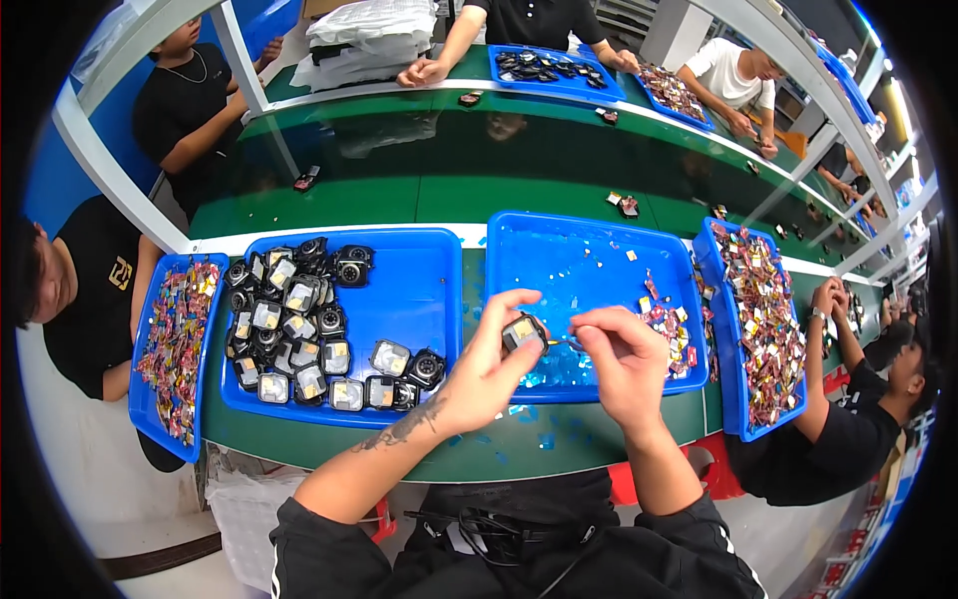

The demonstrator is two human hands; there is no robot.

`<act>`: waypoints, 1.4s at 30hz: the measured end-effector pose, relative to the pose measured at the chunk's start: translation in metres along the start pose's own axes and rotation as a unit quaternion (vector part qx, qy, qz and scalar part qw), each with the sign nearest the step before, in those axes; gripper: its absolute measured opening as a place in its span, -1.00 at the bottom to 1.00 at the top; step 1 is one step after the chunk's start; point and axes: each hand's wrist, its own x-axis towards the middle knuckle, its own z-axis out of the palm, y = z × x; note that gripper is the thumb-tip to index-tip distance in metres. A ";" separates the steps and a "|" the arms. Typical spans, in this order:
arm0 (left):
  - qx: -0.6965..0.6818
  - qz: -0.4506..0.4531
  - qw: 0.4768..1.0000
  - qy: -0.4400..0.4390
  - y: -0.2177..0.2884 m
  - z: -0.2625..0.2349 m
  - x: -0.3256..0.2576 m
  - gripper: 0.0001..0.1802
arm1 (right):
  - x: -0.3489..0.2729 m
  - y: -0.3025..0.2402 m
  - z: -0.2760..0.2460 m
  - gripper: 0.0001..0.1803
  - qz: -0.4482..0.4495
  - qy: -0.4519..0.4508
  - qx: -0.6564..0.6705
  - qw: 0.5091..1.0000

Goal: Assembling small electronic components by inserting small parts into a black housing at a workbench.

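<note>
While left fingers (508,303) grip watch (521,332), right fingers (611,321) pinch.

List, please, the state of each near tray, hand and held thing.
left hand: gripping the watch case
watch case: held
right hand: fingertips pinched, contents unclear
leftmost tray: heaped with small parts
case tray: partly filled, upper right bare
middle tray: partly bare, bits denser rightward
rightmost tray: heaped with small parts
</note>
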 end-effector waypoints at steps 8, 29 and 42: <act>-0.217 -0.156 0.962 0.054 0.003 -0.016 0.010 -0.57 | 0.000 -0.006 -0.009 -0.80 0.115 -0.026 0.088 0.989; -0.135 -0.089 0.986 0.045 -0.006 -0.003 0.002 -0.56 | 0.004 -0.017 -0.007 -0.81 -0.058 -0.050 -0.135 0.988; -0.194 -0.099 0.976 -0.021 0.005 0.000 -0.002 -0.53 | 0.006 -0.030 0.011 -0.89 -0.063 -0.046 -0.164 0.983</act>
